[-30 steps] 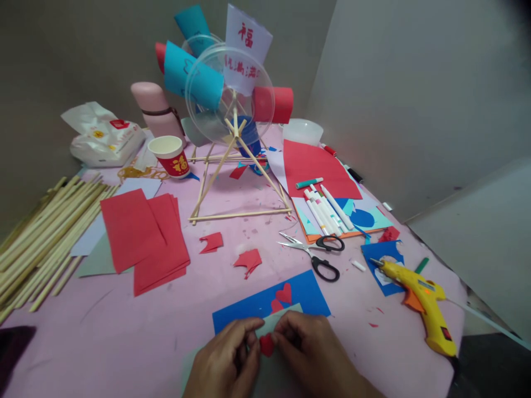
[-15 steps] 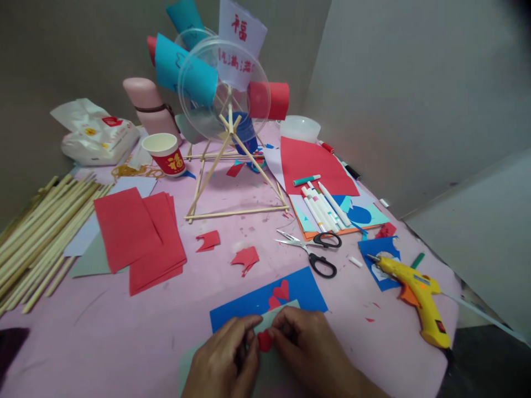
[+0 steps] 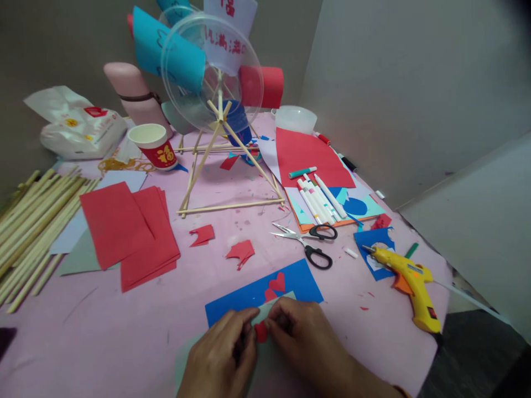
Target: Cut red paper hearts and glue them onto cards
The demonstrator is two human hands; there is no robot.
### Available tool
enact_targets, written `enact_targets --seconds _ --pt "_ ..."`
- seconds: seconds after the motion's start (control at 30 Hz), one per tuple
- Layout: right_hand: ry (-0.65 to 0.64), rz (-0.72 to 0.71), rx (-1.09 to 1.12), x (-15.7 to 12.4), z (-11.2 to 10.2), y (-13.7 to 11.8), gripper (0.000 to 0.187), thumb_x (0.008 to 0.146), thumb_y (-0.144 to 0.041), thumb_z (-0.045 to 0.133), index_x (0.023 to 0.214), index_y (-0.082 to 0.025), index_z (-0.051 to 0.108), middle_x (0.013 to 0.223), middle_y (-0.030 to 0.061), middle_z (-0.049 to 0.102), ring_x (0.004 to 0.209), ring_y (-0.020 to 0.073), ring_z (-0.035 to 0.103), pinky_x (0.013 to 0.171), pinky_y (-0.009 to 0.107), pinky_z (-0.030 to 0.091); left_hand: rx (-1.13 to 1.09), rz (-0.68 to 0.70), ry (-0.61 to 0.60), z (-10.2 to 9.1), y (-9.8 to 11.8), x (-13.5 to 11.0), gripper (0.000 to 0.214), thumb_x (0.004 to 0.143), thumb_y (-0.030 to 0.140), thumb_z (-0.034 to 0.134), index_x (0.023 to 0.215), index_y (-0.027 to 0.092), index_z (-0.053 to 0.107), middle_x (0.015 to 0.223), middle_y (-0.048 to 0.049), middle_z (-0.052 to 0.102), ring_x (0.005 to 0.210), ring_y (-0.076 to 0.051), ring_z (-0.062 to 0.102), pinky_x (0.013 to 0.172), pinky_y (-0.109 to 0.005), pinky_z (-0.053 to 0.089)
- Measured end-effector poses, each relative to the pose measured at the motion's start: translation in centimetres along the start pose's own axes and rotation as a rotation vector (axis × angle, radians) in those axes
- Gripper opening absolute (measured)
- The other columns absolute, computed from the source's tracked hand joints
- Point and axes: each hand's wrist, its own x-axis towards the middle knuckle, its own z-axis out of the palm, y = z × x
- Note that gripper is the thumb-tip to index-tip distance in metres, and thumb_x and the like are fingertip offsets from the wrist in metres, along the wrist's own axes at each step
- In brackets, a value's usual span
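At the near edge of the pink table, my left hand [image 3: 224, 354] and my right hand [image 3: 305, 340] meet fingertip to fingertip, both pinched on a small red paper piece [image 3: 261, 331]. The piece lies over a pale grey-green sheet [image 3: 271, 305] under my hands. Just beyond it is a blue paper sheet [image 3: 265, 293] with a red paper heart [image 3: 277, 283] on it.
Black-handled scissors [image 3: 309, 243] and a yellow glue gun [image 3: 409, 279] lie to the right. A paper wheel model on a stick frame [image 3: 215, 110] stands at the back. Red paper sheets [image 3: 128, 232], wooden sticks [image 3: 33, 226], markers [image 3: 319, 199], a paper cup [image 3: 155, 146] surround them.
The view has shifted so that everything on the table sits slightly further left and higher. My hands stay pinched on the red piece in the same place on the sheet.
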Motion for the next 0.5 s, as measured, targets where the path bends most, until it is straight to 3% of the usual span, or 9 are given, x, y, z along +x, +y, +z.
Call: enact_targets --seconds 0.5 --pt "0.001 -0.006 -0.002 -0.20 0.04 0.21 0.013 0.077 -0.010 0.055 0.067 -0.018 0.061 0.061 -0.0022 0.064 0.055 0.0106 0.054 0.052 0.019 0.035 0.032 0.035 0.006 0.05 -0.05 -0.07 0.022 0.087 0.025 0.047 0.105 0.024 0.059 0.083 0.0004 0.068 0.072 -0.014 0.066 0.064 -0.020 0.053"
